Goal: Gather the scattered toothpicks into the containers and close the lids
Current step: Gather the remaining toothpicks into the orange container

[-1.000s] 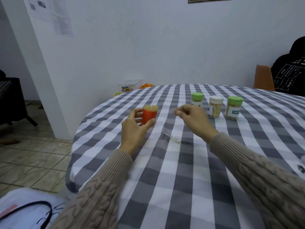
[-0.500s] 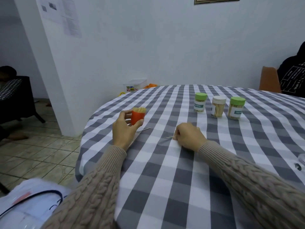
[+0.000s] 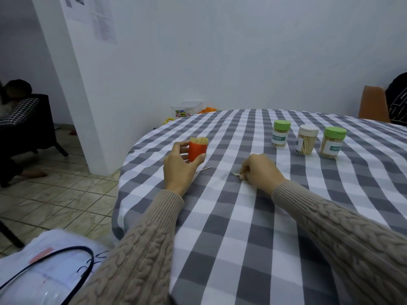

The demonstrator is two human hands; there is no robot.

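Two loose toothpicks are all I can make out on the grey-and-white checked tablecloth point(image 3: 242, 249): one thin wooden toothpick point(image 3: 203, 169) lying just right of the left hand point(image 3: 179, 167), and a second wooden toothpick point(image 3: 235, 173) poking out from the right hand point(image 3: 261, 171).

Left hand: fingers and thumb wrapped round a small orange open-topped toothpick container point(image 3: 197, 151), already packed with picks standing on end. It is held upright near the table's left edge; I judge that is so the mouth stays level and close to the pickup spot. No lid on it, and I see no orange lid anywhere.

Right hand: knuckles down on the cloth, fingertips pressed together on the second toothpick's end, a pinch from above. Low and flat probably because a thin pick on fabric needs nails right at the surface.

Further back right, three clear round jars stand in a row, well apart from both hands: a green-lidded jar point(image 3: 280, 133), a white-lidded jar point(image 3: 307, 139), another green-lidded jar point(image 3: 333, 142). All capped and holding toothpicks, so likely finished.

Judgement: orange container is the last one open; remaining picks go in, then lid.
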